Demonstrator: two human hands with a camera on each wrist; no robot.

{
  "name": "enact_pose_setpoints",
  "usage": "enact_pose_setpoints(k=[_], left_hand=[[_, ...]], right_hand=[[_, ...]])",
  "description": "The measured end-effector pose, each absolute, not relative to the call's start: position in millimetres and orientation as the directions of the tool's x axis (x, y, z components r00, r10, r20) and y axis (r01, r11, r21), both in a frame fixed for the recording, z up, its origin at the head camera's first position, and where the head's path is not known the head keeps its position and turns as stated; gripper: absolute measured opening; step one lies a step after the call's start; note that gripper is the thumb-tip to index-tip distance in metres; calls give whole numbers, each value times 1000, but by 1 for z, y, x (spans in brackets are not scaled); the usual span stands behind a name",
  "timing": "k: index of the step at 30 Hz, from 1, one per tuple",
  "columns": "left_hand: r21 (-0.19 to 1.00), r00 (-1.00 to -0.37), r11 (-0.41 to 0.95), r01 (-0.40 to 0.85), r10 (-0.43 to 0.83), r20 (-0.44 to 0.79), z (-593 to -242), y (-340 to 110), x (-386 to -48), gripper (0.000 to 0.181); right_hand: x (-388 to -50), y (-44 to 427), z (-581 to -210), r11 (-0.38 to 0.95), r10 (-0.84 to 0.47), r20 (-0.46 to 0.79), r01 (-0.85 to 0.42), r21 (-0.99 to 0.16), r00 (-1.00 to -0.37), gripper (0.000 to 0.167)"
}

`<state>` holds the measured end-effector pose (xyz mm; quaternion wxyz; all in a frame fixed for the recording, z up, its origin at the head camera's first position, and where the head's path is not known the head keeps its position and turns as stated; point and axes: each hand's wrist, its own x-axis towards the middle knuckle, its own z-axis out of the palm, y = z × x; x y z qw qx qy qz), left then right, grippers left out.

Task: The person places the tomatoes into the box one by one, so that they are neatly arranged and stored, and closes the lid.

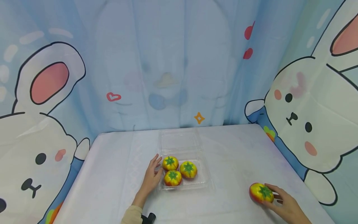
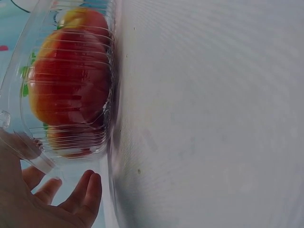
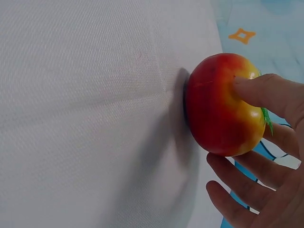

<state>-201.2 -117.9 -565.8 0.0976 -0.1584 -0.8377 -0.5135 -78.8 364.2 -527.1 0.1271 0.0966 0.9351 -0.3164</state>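
Note:
A clear plastic clamshell box lies on the table with its lid folded back. Inside, toward its left, sit three yellow-red toy persimmons with green leafy tops: a back-left persimmon, a front persimmon and a right persimmon. My left hand is at the box's left side, fingers loosely extended; in the left wrist view part of it shows through the plastic. Well to the right, my right hand grips another persimmon between thumb and fingers, at the tabletop or just above it.
A white cloth covers the table. Blue curtains with printed rabbits hang behind the table and along both sides. The box's open lid extends toward the back edge. A dark wrist strap shows at my left wrist.

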Motion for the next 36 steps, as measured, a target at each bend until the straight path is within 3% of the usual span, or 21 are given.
enact_pose_setpoints(k=[13,24,36], left_hand=[[823,-927,426,376,176,333,-568,-120,-203,46],[826,-925,418,380,178,335,-570,-120,-203,46],[829,-926,413,377,173,335,-568,-119,-202,46]], right_hand=[[-84,355,-523,764,142,-276,283,-579,-950,96],[-103,310,-510,780,52,-33,61,-623,-998,75],[-133,255,-495,743,-74,194,-184,-644,-978,61]])
